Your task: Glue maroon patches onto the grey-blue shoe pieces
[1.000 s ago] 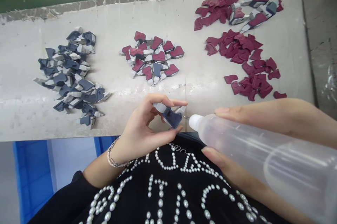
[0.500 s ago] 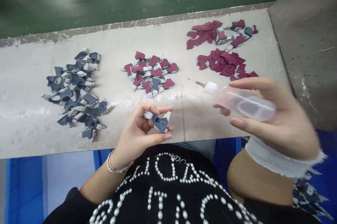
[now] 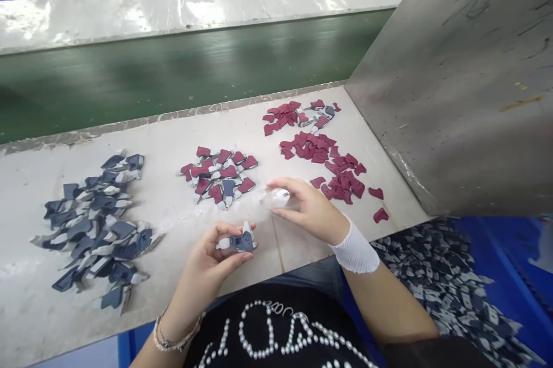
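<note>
Well, two bare hands low over the near edge of a pale, scuffed bench (image 3: 164, 137). In the left hand (image 3: 201, 258), fingers closed in a firm pinch on a small molded part (image 3: 240, 243): matte slate-blue, with pale grey tabs and angular, notched edges. In the right hand (image 3: 309, 212), fingers curled around a soft, translucent plastic squeeze bottle (image 3: 276, 198), its rounded end angled toward the part, its tip too blurred to make out. Only a narrow gap between bottle and part.

White gauze (image 3: 356, 250) around the right wrist; a beaded bracelet (image 3: 173, 334) on the left. Black top (image 3: 272, 327) studded with pearl beads, just behind the near edge.

Across the bench, flat angular pieces in three groups: a slate-and-grey heap (image 3: 93, 224) toward the left edge, a mixed maroon-and-slate cluster (image 3: 220, 175) straight ahead of the hands, and matte maroon scraps (image 3: 319, 152) beside the right edge. Along that edge, a scratched steel panel (image 3: 449, 86). Past the far edge, a green belt (image 3: 173, 77). Below the right corner, a loose slate heap (image 3: 444, 281) on blue plastic.
</note>
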### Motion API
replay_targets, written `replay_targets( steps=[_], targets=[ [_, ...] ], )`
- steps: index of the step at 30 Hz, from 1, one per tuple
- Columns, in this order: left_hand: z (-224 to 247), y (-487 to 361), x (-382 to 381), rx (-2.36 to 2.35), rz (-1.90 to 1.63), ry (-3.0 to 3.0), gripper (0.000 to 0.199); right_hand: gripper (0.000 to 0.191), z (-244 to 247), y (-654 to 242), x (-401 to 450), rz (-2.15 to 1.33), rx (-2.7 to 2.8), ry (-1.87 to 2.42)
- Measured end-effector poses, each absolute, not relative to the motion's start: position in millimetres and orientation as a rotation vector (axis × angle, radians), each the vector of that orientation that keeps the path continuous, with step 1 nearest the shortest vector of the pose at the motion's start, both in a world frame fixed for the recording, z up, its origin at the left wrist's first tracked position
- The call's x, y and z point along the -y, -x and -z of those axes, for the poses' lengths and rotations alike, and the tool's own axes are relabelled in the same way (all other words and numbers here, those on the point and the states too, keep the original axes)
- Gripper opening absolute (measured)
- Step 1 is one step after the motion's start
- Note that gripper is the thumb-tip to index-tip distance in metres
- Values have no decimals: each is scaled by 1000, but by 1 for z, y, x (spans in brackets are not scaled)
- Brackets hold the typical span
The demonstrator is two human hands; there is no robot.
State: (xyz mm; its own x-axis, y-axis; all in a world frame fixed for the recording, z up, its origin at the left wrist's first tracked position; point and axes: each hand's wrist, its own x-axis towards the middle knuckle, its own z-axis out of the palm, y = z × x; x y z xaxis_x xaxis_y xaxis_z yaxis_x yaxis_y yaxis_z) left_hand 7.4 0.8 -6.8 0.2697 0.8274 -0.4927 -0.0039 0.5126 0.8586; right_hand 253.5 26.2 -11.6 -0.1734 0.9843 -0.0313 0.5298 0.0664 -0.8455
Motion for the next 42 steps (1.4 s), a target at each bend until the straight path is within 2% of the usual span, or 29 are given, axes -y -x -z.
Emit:
replay_targets(
  steps=[2,3,7,11,15,20,29,36,39,42],
  targets=[
    [8,-7,-1,-1162,-674,-870,33,52,10,-269,-22,-938,1790,1592],
    [9,-6,0,-1156,-677,-866,33,51,10,-279,-20,-883,1783,1654],
    [13,-2,1,-1135,-685,-869,31,30,18,-317,-21,-608,1702,1943],
    [12,-4,1,-1122,-685,-891,28,11,27,-326,-34,-577,1757,2029],
    [6,-7,1,-1107,-692,-926,26,3,20,-317,-42,-688,1849,1982],
    [8,-6,5,-1134,-743,-990,27,24,2,-304,-32,-765,1944,1869],
    [24,-10,4,-1166,-895,-967,30,20,-27,-246,9,-1010,2167,1426],
    [28,-23,6,-1062,-897,-995,28,14,-37,-226,16,-1441,1767,1371],
    [31,-24,11,-1081,-953,-1092,27,7,-35,-223,14,-1535,1598,1458],
    [34,-23,15,-1105,-997,-1234,27,10,-29,-219,10,-1584,1482,1500]
  ],
)
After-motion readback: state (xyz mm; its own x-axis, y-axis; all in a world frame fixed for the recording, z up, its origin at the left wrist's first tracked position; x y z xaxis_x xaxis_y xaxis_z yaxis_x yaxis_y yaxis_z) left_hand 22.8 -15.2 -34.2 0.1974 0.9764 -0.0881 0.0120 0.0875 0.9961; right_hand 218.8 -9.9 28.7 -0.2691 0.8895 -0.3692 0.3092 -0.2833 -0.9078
